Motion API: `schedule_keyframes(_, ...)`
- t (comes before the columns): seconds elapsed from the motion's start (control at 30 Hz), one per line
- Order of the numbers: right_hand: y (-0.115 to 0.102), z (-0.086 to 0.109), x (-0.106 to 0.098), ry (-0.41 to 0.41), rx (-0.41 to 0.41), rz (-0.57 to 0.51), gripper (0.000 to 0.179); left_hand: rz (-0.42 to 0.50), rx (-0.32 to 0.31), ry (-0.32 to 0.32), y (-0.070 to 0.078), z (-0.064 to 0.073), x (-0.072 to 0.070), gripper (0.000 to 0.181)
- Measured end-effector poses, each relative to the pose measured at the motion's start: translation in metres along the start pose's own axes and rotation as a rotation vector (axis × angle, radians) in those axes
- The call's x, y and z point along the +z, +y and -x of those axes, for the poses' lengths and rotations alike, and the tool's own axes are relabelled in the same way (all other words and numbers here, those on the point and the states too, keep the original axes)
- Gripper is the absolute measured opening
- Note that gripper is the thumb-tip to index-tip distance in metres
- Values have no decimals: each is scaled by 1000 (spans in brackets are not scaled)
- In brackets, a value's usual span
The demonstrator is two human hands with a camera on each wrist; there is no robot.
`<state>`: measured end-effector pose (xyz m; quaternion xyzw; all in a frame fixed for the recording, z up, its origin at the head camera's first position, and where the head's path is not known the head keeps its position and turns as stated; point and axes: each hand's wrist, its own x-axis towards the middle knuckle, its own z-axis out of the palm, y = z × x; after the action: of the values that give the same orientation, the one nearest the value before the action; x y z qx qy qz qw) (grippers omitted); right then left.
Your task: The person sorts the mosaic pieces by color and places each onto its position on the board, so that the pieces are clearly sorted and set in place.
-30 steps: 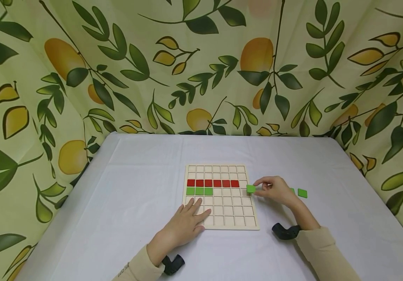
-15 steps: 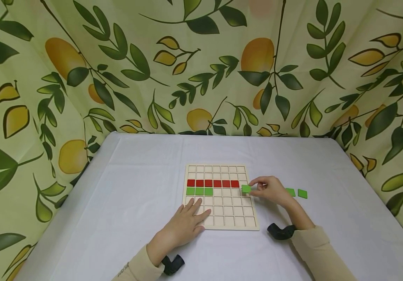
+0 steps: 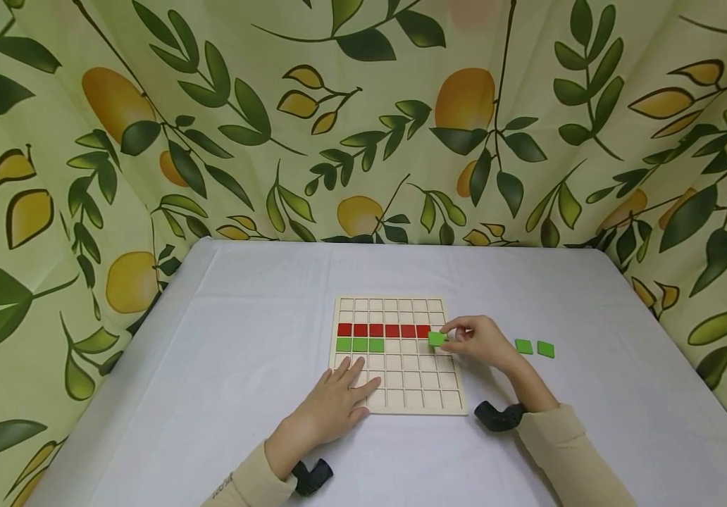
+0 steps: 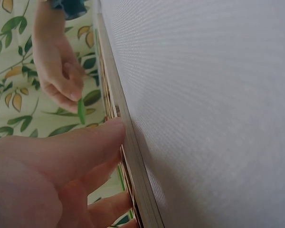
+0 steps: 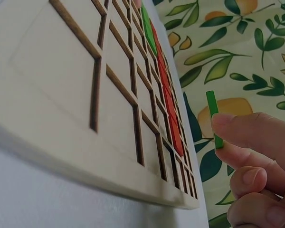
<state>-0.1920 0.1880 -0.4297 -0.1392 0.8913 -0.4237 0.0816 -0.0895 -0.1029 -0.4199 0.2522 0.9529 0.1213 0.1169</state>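
Note:
A wooden grid board (image 3: 413,380) lies on the table, with a row of red tiles (image 3: 376,330) and, in the row below, three green tiles (image 3: 360,345) at its left end. My right hand (image 3: 479,340) pinches a green square tile (image 3: 436,339) between thumb and fingertip, above the board's right side. The right wrist view shows that tile (image 5: 213,118) edge-on, raised off the board. My left hand (image 3: 333,405) rests with spread, straight fingers on the board's lower left corner. In the left wrist view its thumb (image 4: 85,147) lies along the board's edge (image 4: 128,123).
Two loose green tiles (image 3: 535,348) lie on the white tablecloth (image 3: 243,317) right of the board. Black curved devices (image 3: 499,416) are worn at both wrists. Behind the table hangs a leaf-and-fruit patterned curtain (image 3: 363,141).
My right hand has moved left with the green tile, from the board's right edge to over its right columns. Both loose tiles now show fully. My left hand has stayed put.

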Motion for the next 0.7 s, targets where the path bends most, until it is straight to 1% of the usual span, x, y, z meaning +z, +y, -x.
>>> schedule_keyframes(0.33, -3, -6, 8, -2, -47, 6, 26, 13, -16, -8, 0, -1, 0, 47)
schedule_keyframes(0.7, -10, -9, 15, -14, -62, -10, 24, 12, -25, -11, 0, -2, 2, 47)
